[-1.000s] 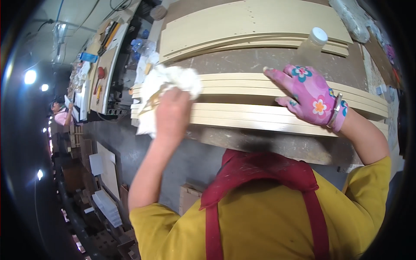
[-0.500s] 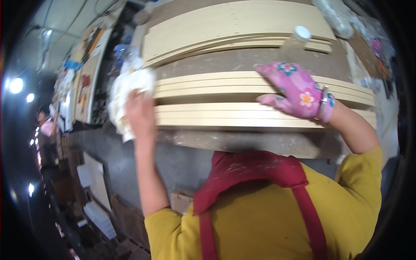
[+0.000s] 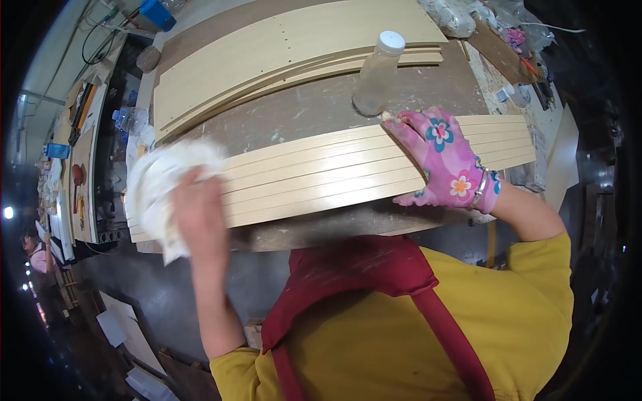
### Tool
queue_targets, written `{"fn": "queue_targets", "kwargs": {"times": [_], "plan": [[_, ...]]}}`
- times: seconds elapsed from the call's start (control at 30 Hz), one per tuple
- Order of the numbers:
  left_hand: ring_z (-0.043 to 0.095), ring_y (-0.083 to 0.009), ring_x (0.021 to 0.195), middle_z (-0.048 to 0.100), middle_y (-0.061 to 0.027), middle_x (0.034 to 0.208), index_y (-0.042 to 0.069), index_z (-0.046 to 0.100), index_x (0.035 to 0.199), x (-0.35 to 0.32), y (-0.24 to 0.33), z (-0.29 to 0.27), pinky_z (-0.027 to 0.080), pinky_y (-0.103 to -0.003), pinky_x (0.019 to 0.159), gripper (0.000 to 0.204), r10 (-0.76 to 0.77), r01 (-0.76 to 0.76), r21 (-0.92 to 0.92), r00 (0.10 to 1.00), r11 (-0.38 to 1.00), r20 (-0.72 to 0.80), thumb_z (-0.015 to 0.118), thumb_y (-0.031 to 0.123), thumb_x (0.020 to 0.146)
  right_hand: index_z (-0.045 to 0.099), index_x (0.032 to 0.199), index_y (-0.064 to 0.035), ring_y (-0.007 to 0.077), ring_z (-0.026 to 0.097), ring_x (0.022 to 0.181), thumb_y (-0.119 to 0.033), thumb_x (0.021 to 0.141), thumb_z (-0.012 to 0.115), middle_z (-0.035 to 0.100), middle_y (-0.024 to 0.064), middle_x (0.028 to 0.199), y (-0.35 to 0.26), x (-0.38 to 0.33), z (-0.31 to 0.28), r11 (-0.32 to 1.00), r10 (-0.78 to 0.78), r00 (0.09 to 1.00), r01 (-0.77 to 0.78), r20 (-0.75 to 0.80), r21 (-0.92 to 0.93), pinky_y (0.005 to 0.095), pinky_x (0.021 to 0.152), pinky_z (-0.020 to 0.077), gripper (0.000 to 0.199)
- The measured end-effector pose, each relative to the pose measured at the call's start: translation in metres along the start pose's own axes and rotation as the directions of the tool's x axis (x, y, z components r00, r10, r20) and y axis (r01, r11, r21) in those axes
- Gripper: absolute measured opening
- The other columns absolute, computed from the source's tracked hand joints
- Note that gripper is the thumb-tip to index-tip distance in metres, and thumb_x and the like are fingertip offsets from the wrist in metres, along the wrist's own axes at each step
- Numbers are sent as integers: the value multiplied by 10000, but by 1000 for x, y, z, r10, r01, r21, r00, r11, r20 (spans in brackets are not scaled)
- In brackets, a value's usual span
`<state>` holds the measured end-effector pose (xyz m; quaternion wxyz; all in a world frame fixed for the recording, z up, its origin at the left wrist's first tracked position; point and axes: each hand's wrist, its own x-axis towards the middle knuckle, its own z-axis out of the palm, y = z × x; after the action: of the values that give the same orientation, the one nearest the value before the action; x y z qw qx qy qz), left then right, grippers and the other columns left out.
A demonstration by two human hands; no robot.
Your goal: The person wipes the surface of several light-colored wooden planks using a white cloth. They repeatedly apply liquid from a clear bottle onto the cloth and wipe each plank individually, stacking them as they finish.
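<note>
Bare and blurred by motion, my left hand [image 3: 199, 210] is closed on a crumpled white cloth [image 3: 157, 177], pressed over the left end of a row of pale wooden boards [image 3: 314, 167]. The boards stand side by side with their narrow edges up, close against each other. My right hand [image 3: 447, 160], in a pink flowered glove, spans the row near its right end, fingers over the far side and thumb at the near side. Just beyond the row stands a clear bottle [image 3: 374, 83] with a white cap.
Wide pale panels [image 3: 267, 50] lie stacked at the back of the worktable [image 3: 441, 87]. Plastic bags [image 3: 451, 17] and a small clear bottle [image 3: 516, 95] are at the back right. A blue container [image 3: 158, 15] sits far left. Another person [image 3: 39, 254] is at the far left edge.
The two groups of boards, earlier split by a gap, now sit together as one row. My left hand still holds the cloth at their left end. The whole view has shifted.
</note>
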<state>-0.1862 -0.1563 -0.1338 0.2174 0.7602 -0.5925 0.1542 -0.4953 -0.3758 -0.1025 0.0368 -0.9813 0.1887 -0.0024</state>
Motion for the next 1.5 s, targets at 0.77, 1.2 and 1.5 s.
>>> {"fn": "queue_targets", "kwargs": {"times": [0.77,1.2,1.5], "plan": [[550,-184,1201,581,-97,1326,21,498,1376,-116,-204,-12,420,-322,1029,499,-838,187,-935,415,-302,353,479,382,1032,359,1448,17,435,437,1249,-715,627,707,448,291,1343,-131,99,10,990,-118,992,121,42,-76,525,1079,289,1153],[519,-121,783,564,-88,827,21,541,1153,-132,-246,36,435,-274,712,256,-587,415,-910,740,14,328,465,241,1046,253,1502,18,459,384,1290,-776,681,634,392,281,1425,-238,170,16,991,-96,990,105,98,-87,550,1086,271,1204],[538,-202,1166,451,-147,1376,-44,471,1343,-307,-264,17,478,-311,970,341,-901,679,-644,433,353,-37,425,117,1046,162,1514,30,489,332,1324,-685,684,709,293,289,1488,-233,156,18,964,-47,979,97,199,-248,582,1108,243,1225]]}}
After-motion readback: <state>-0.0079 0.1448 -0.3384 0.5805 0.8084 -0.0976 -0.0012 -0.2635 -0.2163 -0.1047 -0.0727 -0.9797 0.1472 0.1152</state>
